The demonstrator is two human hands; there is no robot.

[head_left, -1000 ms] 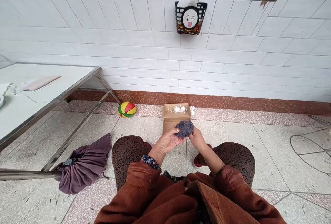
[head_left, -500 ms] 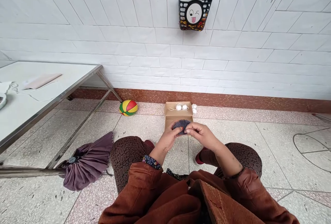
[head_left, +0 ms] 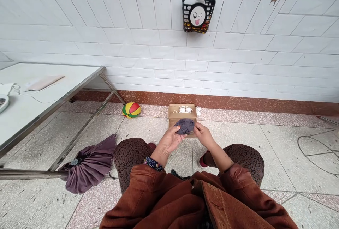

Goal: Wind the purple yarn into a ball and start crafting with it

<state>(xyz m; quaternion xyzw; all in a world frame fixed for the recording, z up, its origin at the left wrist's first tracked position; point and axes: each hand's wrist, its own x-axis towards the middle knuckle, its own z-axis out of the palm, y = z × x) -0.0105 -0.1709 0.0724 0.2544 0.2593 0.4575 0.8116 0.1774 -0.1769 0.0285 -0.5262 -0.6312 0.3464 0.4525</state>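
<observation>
Yarn [head_left: 186, 126] sits clamped in the left hand [head_left: 169, 140], right hand [head_left: 204, 137] at its three o'clock, grip unclear; light pressure should prevent tangling.

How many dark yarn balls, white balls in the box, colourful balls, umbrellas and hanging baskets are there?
Dark yarn ball: 1
White balls in the cardboard box: 2
Red, yellow and green ball: 1
Purple umbrella: 1
Black hanging basket: 1
Total: 6

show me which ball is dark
The purple-grey yarn ball held in the left hand; the small balls in and beside the box are white, the bigger ball by the table leg is multicoloured.
</observation>
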